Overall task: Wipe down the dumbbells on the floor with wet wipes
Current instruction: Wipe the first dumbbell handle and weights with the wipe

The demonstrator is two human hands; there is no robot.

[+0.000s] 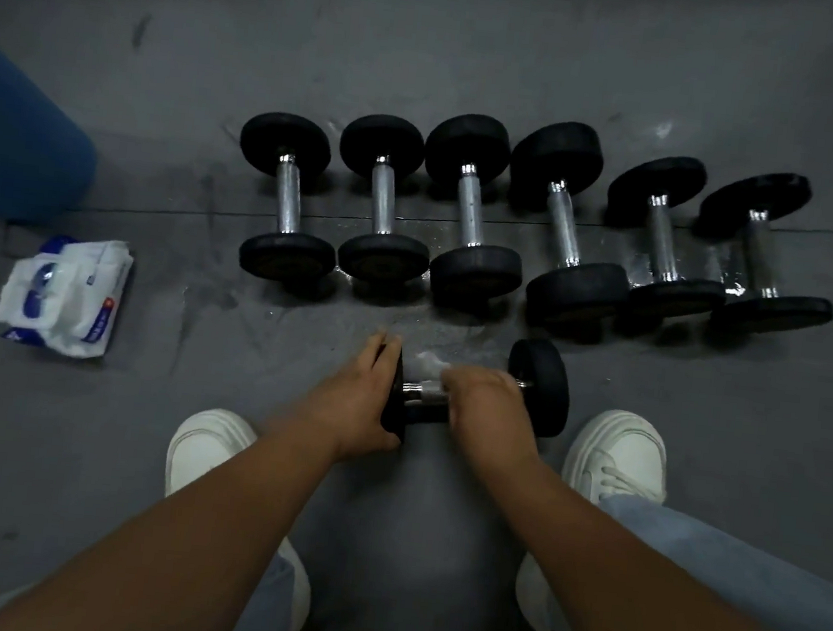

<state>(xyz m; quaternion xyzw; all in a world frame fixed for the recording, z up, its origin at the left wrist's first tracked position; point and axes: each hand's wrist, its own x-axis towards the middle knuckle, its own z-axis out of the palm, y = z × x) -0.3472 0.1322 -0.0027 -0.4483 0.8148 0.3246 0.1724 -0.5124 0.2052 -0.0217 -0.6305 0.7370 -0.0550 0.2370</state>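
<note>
Wiping this dumbbell point(540, 385): my right grip point(485, 403) curls round wipe point(431, 390) and handle, my left grip point(368, 402) clasps one end. The six others point(470, 208) behind are, I judge, partly done.

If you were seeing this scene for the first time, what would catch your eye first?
A row of six black dumbbells lies across the grey floor. Nearer, the left hand grips one end of a seventh dumbbell while the right hand holds a white wipe on its handle. A wipes pack lies far left.
</note>
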